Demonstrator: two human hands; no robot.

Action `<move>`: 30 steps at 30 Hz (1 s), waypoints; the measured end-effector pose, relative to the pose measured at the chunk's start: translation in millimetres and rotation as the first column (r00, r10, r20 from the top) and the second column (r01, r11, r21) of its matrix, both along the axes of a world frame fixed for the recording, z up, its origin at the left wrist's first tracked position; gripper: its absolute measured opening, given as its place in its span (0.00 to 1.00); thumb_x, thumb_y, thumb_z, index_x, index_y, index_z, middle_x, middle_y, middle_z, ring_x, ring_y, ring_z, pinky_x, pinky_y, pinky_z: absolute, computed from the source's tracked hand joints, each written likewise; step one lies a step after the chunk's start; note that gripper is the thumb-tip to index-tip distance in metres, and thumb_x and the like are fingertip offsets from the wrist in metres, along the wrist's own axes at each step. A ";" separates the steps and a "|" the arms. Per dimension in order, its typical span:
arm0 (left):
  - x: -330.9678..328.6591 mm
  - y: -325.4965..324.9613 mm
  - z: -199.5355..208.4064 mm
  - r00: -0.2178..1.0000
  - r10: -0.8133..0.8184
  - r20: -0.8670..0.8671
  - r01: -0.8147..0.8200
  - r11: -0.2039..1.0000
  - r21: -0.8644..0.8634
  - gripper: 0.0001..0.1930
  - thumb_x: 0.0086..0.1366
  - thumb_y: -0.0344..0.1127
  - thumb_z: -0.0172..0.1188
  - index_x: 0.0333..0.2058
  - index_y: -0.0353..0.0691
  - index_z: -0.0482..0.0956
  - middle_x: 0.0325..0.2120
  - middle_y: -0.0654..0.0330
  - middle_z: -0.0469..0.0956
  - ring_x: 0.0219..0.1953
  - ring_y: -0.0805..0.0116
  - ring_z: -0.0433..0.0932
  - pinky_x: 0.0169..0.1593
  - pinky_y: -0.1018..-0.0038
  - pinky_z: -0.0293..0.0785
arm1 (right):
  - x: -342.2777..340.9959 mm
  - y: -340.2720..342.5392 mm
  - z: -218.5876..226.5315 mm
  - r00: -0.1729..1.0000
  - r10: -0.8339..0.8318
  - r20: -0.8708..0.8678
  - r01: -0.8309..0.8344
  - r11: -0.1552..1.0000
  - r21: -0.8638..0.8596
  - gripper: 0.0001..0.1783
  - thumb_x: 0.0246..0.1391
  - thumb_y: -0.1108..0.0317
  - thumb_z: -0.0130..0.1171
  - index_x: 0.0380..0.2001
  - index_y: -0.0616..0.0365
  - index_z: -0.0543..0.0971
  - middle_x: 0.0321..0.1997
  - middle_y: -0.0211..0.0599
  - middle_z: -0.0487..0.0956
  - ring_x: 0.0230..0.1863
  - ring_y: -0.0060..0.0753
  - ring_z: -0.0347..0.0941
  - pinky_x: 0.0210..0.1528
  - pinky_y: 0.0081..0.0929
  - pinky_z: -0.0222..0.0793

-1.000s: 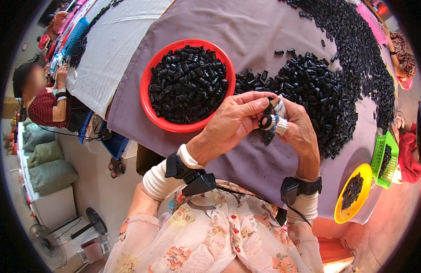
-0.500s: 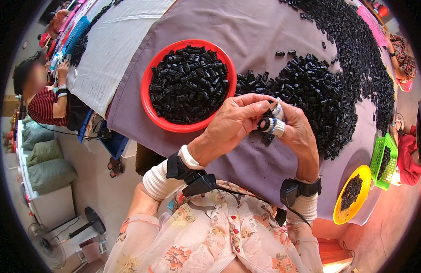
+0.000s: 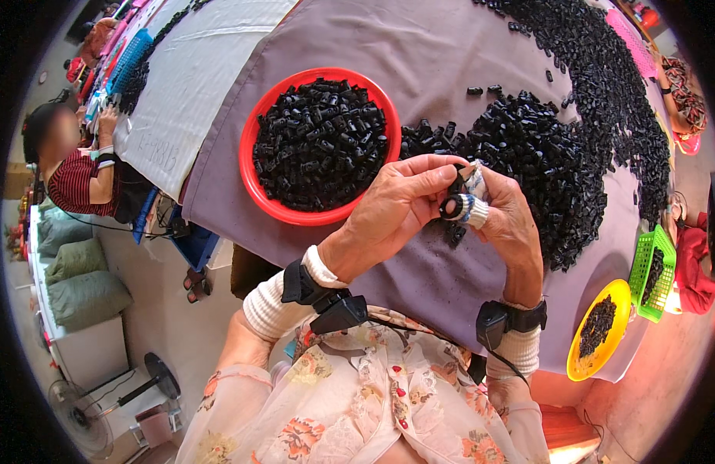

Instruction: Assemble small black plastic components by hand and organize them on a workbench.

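Over the near side of the table my two hands meet fingertip to fingertip. Thumb and index finger of my left hand [image 3: 392, 203] pinch a small black plastic piece [image 3: 456, 184], mostly hidden by the fingers. My right hand [image 3: 510, 213] closes on it from the other side; white-and-blue covers [image 3: 474, 210] wrap its thumb and index finger. A thin pointed sliver shows between the fingertips, too small to name. Beside my left hand stands a red bowl [image 3: 249, 166] heaped with black plastic pieces [image 3: 322, 143]. Beyond my right hand spreads a pile of similar pieces [image 3: 539, 155].
A purple-grey cloth [image 3: 357, 259] covers the table. At the right edge are a yellow plate [image 3: 620, 298] and a green basket [image 3: 643, 271], both with black bits. A person [image 3: 83, 170] in a striped top sits at left; a fan [image 3: 79, 417] stands on the floor.
My right hand and its covered fingers have turned and shifted very slightly around the piece. My left hand keeps its pinch in nearly the same place.
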State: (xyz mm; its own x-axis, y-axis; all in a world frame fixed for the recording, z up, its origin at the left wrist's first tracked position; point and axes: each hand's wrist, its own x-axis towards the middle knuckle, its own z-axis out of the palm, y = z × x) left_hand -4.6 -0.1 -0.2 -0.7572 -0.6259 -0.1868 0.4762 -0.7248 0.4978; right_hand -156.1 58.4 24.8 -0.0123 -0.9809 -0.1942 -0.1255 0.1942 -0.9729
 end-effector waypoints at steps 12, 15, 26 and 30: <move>-0.7 -0.9 2.3 0.999 0.023 0.044 -0.021 0.999 -0.042 0.11 0.61 0.30 0.51 0.42 0.31 0.72 0.35 0.57 0.76 0.36 0.73 0.76 0.41 0.78 0.73 | 1.7 -1.6 -9.0 0.998 -0.021 -0.061 0.016 0.997 -0.080 0.16 0.41 0.61 0.66 0.29 0.58 0.74 0.20 0.20 0.70 0.22 0.12 0.60 0.24 0.16 0.58; -1.3 -1.6 4.2 0.998 0.030 0.049 -0.028 0.999 -0.037 0.11 0.62 0.29 0.51 0.42 0.31 0.72 0.36 0.57 0.76 0.37 0.72 0.76 0.42 0.78 0.73 | 2.5 -1.9 2.9 1.000 -0.026 -0.014 0.025 0.999 -0.029 0.16 0.40 0.61 0.66 0.31 0.58 0.74 0.21 0.19 0.70 0.23 0.11 0.60 0.24 0.15 0.58; -0.7 -1.4 2.3 0.999 0.025 0.021 -0.024 0.999 -0.031 0.11 0.62 0.29 0.51 0.42 0.31 0.72 0.36 0.56 0.76 0.37 0.73 0.75 0.42 0.78 0.72 | 0.8 -1.2 -2.8 1.000 -0.017 -0.001 0.017 1.000 0.016 0.17 0.40 0.61 0.66 0.31 0.59 0.75 0.21 0.19 0.70 0.23 0.10 0.60 0.24 0.15 0.58; -0.1 -0.6 1.1 0.999 0.032 0.044 -0.030 0.998 -0.056 0.11 0.62 0.30 0.51 0.42 0.31 0.72 0.36 0.57 0.76 0.37 0.73 0.75 0.41 0.78 0.72 | 1.4 -1.7 -11.8 0.996 -0.008 -0.087 0.004 0.999 -0.043 0.15 0.41 0.63 0.66 0.30 0.59 0.75 0.20 0.20 0.70 0.23 0.11 0.60 0.23 0.15 0.57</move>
State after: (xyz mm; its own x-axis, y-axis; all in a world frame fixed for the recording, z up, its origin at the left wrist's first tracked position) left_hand -4.7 -0.7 0.9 -0.7290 -0.6591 -0.1848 0.4744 -0.6811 0.5577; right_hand -154.7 56.7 13.0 -0.0334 -0.9881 -0.1504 -0.2089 0.1541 -0.9657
